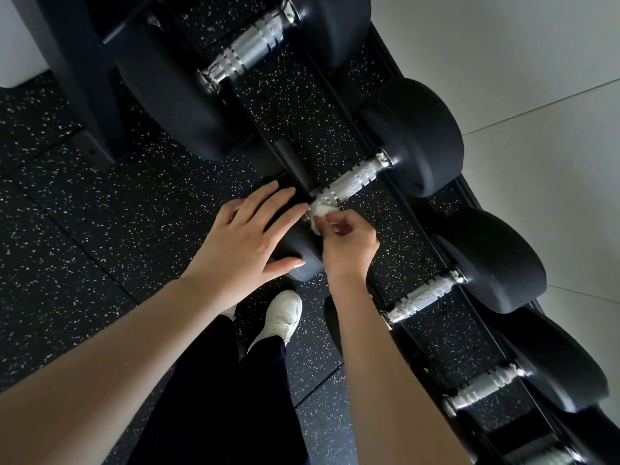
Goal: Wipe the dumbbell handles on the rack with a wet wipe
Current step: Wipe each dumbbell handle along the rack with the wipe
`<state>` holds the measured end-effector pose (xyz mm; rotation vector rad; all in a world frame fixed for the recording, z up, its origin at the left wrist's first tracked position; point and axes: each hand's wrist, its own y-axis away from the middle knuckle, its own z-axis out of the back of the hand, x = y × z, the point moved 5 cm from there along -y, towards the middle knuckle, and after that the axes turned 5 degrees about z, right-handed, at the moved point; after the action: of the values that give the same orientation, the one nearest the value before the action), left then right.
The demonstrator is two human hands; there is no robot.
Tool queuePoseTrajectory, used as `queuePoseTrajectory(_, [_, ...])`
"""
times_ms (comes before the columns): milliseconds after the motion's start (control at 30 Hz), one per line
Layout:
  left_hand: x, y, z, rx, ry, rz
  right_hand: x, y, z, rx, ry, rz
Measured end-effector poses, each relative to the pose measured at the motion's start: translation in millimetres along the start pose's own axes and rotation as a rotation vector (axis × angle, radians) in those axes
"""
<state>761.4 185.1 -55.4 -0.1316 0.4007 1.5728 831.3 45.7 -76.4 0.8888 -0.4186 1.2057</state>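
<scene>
Right grip [349, 239] is pinching the wet wipe [317, 213] onto the near end of the dumbbell handle [352, 182], left grip [241, 239] is resting flat-fingered on the head [302, 260] beside that end; wipe is bunching small, so probably risking skipped knurling farther along the handle.

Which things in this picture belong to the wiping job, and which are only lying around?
Job: wipe, pinched by the right hand at the handle; left hand resting on that dumbbell's head; next handle; rack.
Just there: shoe, floor, wall.
</scene>
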Motion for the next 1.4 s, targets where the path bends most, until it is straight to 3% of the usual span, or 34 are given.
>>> queuePoseTrajectory(233, [-1,0,0,0.016,-0.014,0.011,-9,0,1,0.023,-0.121,-0.092])
queuePoseTrajectory(433, [0,0,-1,0.054,-0.03,0.007,-7,-1,5,-0.128,-0.227,-0.111])
queuePoseTrajectory(867, [-1,0,1,0.097,-0.023,0.008,5,-46,29,-0.293,-0.355,-0.075])
queuePoseTrajectory(1167, [-1,-1,1,0.076,-0.019,-0.009,-8,-57,19,-0.197,-0.648,-0.127])
queuePoseTrajectory(1400, [0,0,-3,0.033,-0.013,-0.025,-16,-66,6,-0.015,-1.132,-0.13])
